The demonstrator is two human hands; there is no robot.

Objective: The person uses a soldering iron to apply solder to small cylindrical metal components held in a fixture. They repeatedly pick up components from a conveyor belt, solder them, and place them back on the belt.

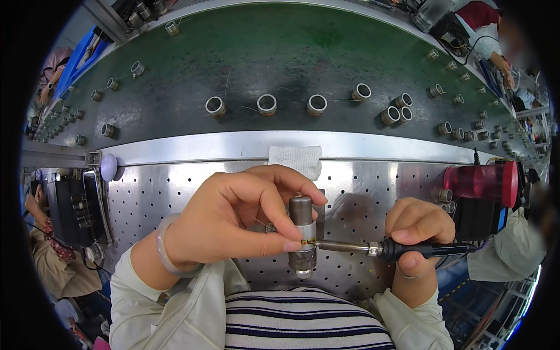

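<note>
My left hand (233, 213) closes its thumb and fingers round an upright metal cylinder (301, 211) in front of my body. The cylinder has a dark rounded top, a silvery middle, a narrow yellow band and a worn dark lower part with a shiny round end. A thin wire end sticks out near my left fingers. My right hand (421, 224) grips a soldering iron (402, 249) by its black handle. The iron lies almost level, its tip meeting the cylinder at the yellow band. My left thumb is right beside that spot.
Beneath my hands is a perforated metal worktop (175, 192). A white cloth pad (294, 160) lies at its far edge. Beyond runs a green belt (280, 52) with several metal rings (266, 104), some trailing wires. A red cylindrical container (481, 184) stands right, a black device (70, 207) left. Other people work at both sides.
</note>
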